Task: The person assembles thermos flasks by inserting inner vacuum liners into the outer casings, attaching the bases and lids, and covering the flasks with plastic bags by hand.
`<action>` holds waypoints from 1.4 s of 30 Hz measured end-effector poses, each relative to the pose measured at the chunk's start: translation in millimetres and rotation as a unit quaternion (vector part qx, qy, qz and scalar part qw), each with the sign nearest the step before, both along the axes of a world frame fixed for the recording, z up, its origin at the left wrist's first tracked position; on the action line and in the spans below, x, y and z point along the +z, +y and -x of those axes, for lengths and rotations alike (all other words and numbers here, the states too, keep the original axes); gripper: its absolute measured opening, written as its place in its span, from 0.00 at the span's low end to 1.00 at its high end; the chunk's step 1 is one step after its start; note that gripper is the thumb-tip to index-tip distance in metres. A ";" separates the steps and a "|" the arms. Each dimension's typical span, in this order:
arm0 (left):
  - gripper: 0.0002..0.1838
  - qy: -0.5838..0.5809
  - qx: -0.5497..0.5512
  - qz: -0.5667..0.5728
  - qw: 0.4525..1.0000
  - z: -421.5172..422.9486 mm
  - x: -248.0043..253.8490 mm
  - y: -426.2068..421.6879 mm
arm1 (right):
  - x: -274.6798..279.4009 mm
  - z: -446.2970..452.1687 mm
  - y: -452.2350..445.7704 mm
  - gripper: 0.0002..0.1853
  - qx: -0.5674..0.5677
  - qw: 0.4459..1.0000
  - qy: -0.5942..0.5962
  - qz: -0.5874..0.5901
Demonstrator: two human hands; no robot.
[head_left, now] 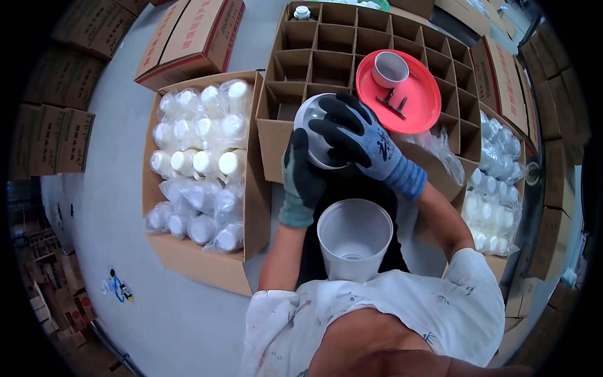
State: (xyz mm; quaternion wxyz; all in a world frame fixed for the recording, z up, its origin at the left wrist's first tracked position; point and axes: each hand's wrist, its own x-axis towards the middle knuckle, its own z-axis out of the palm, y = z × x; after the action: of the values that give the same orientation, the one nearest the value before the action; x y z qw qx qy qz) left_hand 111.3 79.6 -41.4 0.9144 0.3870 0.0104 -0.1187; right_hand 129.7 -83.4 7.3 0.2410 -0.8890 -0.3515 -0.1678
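Note:
Both my hands wear work gloves. My left hand point(301, 176), with a green cuff, is wrapped against the near left side of a white round plastic tub point(306, 135). Across the top of the tub lies my right hand point(361, 135), in a blue-grey glove with black fingers that curl over its opening. What is inside the tub is hidden by the fingers. Between my legs stands a second white tub point(355, 235), its mouth facing up. Beyond the right hand, a red tray point(427, 94) carries a white cup point(391, 69) and small dark metal pieces point(392, 107).
Under the tray is a divided carton point(330, 60) with one capped bottle point(302, 14) at its back left. Boxes of plastic-wrapped white-capped bottles stand to the left point(201, 163) and right point(493, 201). Closed cartons point(191, 44) sit on the grey floor point(119, 207).

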 end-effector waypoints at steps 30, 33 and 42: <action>0.31 -0.270 0.206 -0.774 0.535 -182.7 -111.1 48.5 | -158.5 -471.1 4.1 0.24 -0.249 0.957 0.112 0.098; 0.31 -0.261 0.211 -0.772 0.540 -184.9 -112.6 49.9 | -141.6 -464.0 -4.2 0.25 -0.240 0.960 0.083 0.116; 0.37 -0.337 0.251 -0.547 0.725 -173.9 -97.9 51.2 | 52.7 -271.7 -65.9 0.20 -0.047 0.963 -0.026 -0.264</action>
State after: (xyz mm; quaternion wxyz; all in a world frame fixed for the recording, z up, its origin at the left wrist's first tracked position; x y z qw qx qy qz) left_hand 285.3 130.8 -139.3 0.4842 0.8175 -0.1386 0.2793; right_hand 401.5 -149.4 60.0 0.4500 -0.8046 -0.2581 -0.2889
